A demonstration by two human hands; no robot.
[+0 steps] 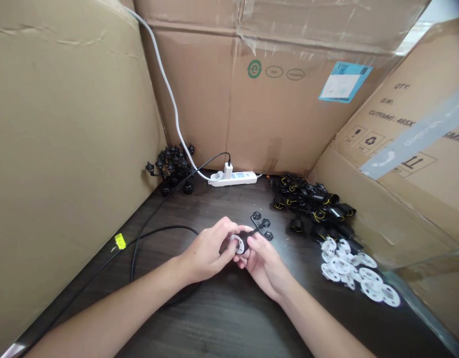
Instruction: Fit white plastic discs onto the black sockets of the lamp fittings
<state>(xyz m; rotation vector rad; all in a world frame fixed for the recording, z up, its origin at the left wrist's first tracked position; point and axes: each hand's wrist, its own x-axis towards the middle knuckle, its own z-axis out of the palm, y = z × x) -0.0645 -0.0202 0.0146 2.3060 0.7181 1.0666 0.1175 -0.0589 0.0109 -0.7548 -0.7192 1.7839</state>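
While we watch at the dark tabletop [214, 209], the left hand [203, 253] and right hand [264, 266] hold a black plastic fitting [244, 242] between them, fingers [229, 231] curled and pinching it, a white disc [236, 243] against its end. A firm, even pinch seems best, keeping the disc square. More white discs [348, 268] lie heaped to the right.

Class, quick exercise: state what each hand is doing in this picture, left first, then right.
Left hand: closed, holding a black plastic part with a white disc.
Right hand: closed, holding the same part.
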